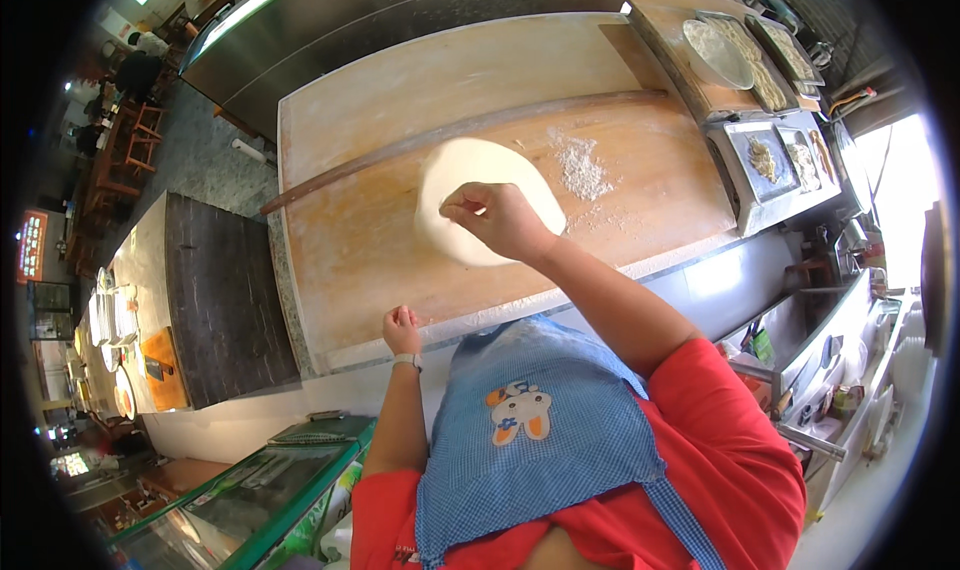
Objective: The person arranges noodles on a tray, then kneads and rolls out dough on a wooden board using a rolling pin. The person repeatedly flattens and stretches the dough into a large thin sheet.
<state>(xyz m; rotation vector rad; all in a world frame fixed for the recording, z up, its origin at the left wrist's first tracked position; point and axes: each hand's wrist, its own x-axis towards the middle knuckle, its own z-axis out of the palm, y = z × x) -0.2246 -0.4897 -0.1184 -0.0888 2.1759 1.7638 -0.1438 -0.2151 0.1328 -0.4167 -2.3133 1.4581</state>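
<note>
A round, pale, smooth slab of dough (462, 170) lies on the floured wooden board (365, 295) in front of me. Over its middle is my right hand (496, 218), its thumb and fingers pinched together; anything between them is too small to make out. Near the board's front edge, left of the dough, my left hand (402, 328) is held with curled fingers, and the inside of the hand is hidden. Behind the dough a long wooden rolling pin (370, 150) stretches across the board. A heap of white flour (582, 170) sits right of the dough.
At the back right stand a bowl (716, 54) and several metal trays (768, 160) with food. A dark-sided counter (225, 300) is at the left, and a green-edged glass case (270, 485) at the lower left. An open drawer (790, 350) lies at the lower right.
</note>
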